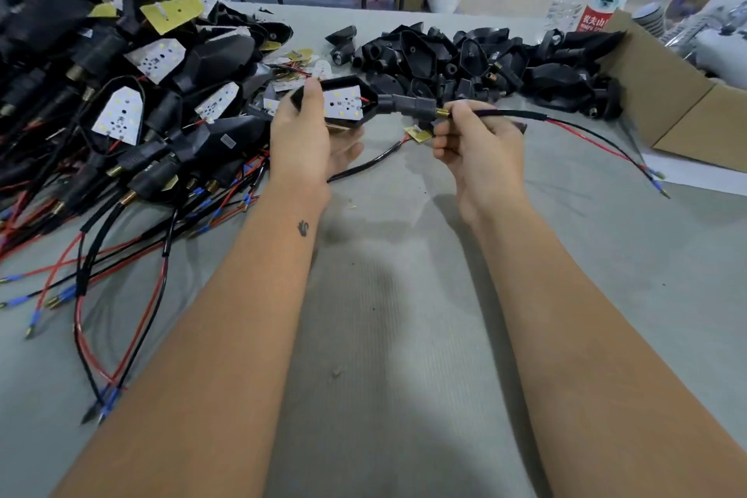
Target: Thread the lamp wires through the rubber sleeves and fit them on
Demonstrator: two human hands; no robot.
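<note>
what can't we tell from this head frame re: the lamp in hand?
- Lamp, head view: its underside and near edge are hidden by the left hand.
- Brass thread: the right hand's fingertips cover where the wire leaves it.
- Rubber sleeve: too small to judge whether it is fully seated.

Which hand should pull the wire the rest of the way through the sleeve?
Right. The right hand already pinches the wire beside the sleeve's outlet; the left hand holds the lamp.
</note>
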